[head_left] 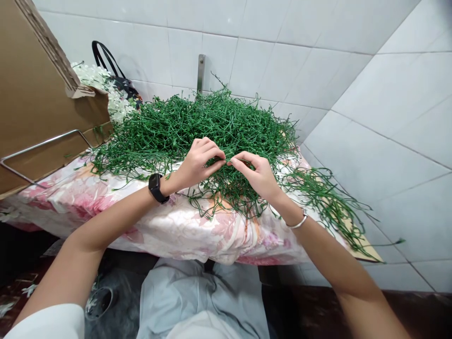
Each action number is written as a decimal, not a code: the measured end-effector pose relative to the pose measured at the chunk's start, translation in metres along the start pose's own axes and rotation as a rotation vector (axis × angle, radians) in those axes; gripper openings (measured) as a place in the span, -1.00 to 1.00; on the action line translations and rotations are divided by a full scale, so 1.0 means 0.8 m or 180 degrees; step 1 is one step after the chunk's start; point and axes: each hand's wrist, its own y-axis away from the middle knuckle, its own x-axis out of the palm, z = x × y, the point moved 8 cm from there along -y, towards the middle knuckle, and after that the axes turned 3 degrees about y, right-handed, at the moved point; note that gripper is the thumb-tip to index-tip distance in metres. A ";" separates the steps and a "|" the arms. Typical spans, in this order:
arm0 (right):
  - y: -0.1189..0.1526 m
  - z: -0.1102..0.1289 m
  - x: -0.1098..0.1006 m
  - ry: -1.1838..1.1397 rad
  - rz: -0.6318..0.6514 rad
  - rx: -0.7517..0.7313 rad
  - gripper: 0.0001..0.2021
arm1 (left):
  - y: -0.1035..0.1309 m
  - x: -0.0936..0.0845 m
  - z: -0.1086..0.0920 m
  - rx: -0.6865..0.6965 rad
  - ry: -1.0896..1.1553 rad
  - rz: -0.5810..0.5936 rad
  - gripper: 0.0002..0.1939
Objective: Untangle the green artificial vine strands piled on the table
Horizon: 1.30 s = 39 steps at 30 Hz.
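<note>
1. My left hand [199, 162] and right hand [256, 174] meet fingertip to fingertip, each grip pinched shut on one green stem [226, 161], held taut between them.
2. Just behind lies the stem pile [197, 125], within reach on the floral-clothed counter [169, 226].
3. Far left: cardboard box [35, 94], white flowers [106, 89].

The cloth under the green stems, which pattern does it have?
A pink floral print on white, head view: cloth.
</note>
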 end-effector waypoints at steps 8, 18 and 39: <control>-0.002 0.002 -0.033 0.1246 -0.0811 -0.0267 -0.79 | 0.000 -0.004 0.028 -0.0893 0.0923 -0.0107 -0.87; -0.010 -0.050 -0.064 0.1981 -0.1221 0.0731 -0.58 | 0.010 0.005 0.062 -0.1762 0.1997 -0.0306 -0.80; 0.004 0.021 -0.029 0.1311 -0.0840 -0.0823 -0.89 | 0.011 0.026 0.045 -0.1719 0.2317 0.0186 -0.77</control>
